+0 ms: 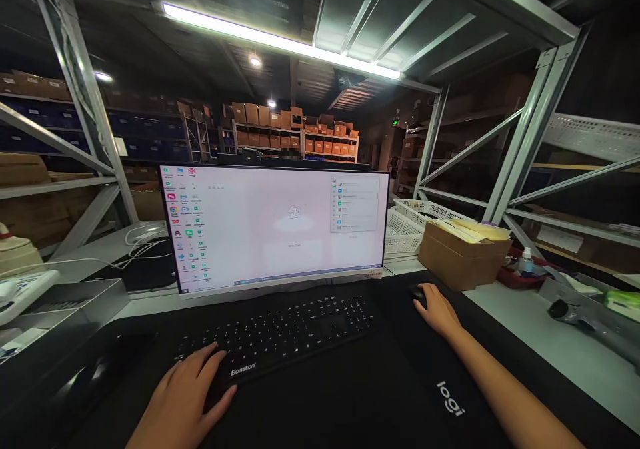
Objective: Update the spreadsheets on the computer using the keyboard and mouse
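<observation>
My left hand [187,392] rests on the near left corner of a black keyboard [290,329], fingers spread loosely over the keys and thumb on its front edge, holding nothing. My right hand [436,310] lies curled over a black mouse [418,295] on a black desk mat [390,396] marked "logi". A wide monitor [275,226] stands behind the keyboard, showing a pale desktop with icons down the left and a small window at the upper right.
A brown cardboard box [457,252] and white plastic baskets [410,219] stand right of the monitor. A red tray with a small bottle [525,262] and a grey handheld scanner [580,316] lie further right. Metal shelf posts [90,109] flank the desk; cables and grey trays [75,299] lie left.
</observation>
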`<action>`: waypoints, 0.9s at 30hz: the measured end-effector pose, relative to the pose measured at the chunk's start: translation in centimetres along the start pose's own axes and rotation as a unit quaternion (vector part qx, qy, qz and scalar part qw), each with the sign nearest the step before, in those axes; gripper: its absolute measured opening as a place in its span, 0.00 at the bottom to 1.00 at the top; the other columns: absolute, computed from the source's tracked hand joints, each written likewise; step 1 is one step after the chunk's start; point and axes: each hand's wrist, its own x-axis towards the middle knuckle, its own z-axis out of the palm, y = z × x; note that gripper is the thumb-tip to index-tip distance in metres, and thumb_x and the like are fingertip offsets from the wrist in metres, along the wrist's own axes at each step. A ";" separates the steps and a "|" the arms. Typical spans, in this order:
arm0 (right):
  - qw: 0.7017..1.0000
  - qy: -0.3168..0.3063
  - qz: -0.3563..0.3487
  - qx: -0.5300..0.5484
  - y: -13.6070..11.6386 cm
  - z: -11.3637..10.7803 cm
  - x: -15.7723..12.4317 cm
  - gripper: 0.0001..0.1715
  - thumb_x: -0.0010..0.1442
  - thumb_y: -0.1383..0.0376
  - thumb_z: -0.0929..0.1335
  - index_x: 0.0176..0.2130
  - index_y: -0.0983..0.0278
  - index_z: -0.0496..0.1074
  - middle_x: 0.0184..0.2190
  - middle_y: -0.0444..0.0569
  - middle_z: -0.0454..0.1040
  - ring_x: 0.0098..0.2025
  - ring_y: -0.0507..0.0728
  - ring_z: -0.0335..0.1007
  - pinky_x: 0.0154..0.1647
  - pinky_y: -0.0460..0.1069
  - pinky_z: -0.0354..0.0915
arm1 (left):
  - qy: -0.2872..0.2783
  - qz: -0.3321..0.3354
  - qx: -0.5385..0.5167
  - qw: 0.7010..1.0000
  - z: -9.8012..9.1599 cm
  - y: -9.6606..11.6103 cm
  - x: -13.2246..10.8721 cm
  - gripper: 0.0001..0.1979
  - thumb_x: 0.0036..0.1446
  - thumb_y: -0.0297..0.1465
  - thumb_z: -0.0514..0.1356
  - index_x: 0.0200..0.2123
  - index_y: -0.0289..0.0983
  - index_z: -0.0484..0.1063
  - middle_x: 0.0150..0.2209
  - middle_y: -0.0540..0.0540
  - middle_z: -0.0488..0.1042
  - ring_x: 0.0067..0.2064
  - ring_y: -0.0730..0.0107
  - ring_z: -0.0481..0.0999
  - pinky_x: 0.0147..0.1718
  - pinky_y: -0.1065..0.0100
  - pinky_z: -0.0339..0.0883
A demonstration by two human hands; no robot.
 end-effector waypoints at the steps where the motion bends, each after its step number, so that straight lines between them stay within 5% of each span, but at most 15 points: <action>1: 1.000 0.000 -0.001 0.000 0.0 0.0 0.0 0.25 0.60 0.58 0.63 0.55 0.60 0.67 0.55 0.55 0.69 0.57 0.61 0.68 0.58 0.56 0.65 | -0.003 -0.002 -0.002 1.000 -0.1 0.0 0.0 0.29 0.55 0.49 0.53 0.53 0.39 0.75 0.58 0.37 0.73 0.59 0.48 0.72 0.58 0.46 0.66; 27: 1.000 0.002 -0.003 -0.004 -0.7 -0.6 -0.1 0.22 0.59 0.59 0.63 0.53 0.61 0.68 0.53 0.55 0.71 0.54 0.61 0.71 0.58 0.56 0.65 | 0.000 -0.008 -0.035 0.999 0.6 -0.6 0.0 0.32 0.54 0.54 0.53 0.53 0.38 0.74 0.59 0.37 0.73 0.59 0.49 0.72 0.58 0.50 0.68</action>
